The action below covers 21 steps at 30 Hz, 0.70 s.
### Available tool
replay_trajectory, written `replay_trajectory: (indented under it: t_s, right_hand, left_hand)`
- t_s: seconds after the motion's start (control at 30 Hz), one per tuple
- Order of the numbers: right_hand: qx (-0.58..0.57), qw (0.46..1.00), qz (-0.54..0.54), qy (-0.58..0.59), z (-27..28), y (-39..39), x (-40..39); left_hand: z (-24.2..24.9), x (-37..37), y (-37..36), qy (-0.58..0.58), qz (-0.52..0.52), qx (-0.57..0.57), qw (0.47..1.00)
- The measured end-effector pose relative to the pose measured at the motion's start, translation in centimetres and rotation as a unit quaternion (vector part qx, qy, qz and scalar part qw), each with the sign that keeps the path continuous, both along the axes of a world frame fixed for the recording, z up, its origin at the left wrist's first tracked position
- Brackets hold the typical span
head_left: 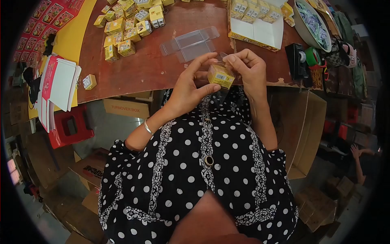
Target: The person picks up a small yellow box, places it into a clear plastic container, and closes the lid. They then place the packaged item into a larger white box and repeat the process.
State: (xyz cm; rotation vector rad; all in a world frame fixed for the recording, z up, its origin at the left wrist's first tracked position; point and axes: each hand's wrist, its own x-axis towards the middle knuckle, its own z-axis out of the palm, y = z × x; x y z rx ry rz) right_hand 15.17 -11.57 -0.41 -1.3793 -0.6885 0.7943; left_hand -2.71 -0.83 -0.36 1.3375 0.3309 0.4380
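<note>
In front of my chest, near the table's front edge, my left hand (190,87) grips a small yellow printed box (220,77) with a barcode on its side. Clear plastic shows around the box. My right hand (251,70) pinches thumb and finger at the upper right of the box, on a clear plastic flap (223,55). Just beyond my hands lies an unfolded clear plastic box (191,44), flat on the brown table (152,69).
Many small yellow boxes (126,28) are heaped at the back left; one (89,81) sits apart. A display carton (260,34) holds several at the back right. Beside it are a tape dispenser (296,61) and a bowl of wrapped packets (312,24). A red stool (70,127) stands lower left.
</note>
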Motion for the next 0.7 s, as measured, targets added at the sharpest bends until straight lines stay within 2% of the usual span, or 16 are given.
replay_trajectory:
  t_s: [0.1, 0.17, 0.3, 0.37, 0.5, 0.7]
  right_hand:
    - [0.02, 0.999, 0.032, 0.011, 0.3, 0.1, -0.1]
    - [0.025, 0.998, 0.045, -0.048, 0.7, 0.0, -0.7]
    - [0.011, 0.997, 0.042, -0.058, 0.7, -0.1, -1.1]
    - [0.004, 0.993, 0.043, -0.113, 0.9, -0.2, -1.3]
    - [0.015, 0.993, 0.063, -0.102, 0.4, -0.7, -1.0]
    - [0.085, 0.98, 0.117, -0.134, -1.0, -1.5, -0.7]
  left_hand:
    - [-0.1, -0.1, 0.5, -0.005, 0.0, -0.008, 1.0]
    - [-0.3, -0.1, 0.6, -0.012, -0.002, -0.03, 0.999]
    - [-0.7, -0.2, 0.5, -0.012, 0.001, -0.013, 1.0]
    - [-0.6, -0.3, 0.5, -0.018, 0.001, -0.007, 1.0]
    - [-0.6, -0.4, 0.3, -0.02, -0.005, -0.028, 0.999]
    - [-1.6, -0.3, 0.4, -0.051, 0.0, -0.051, 0.997]
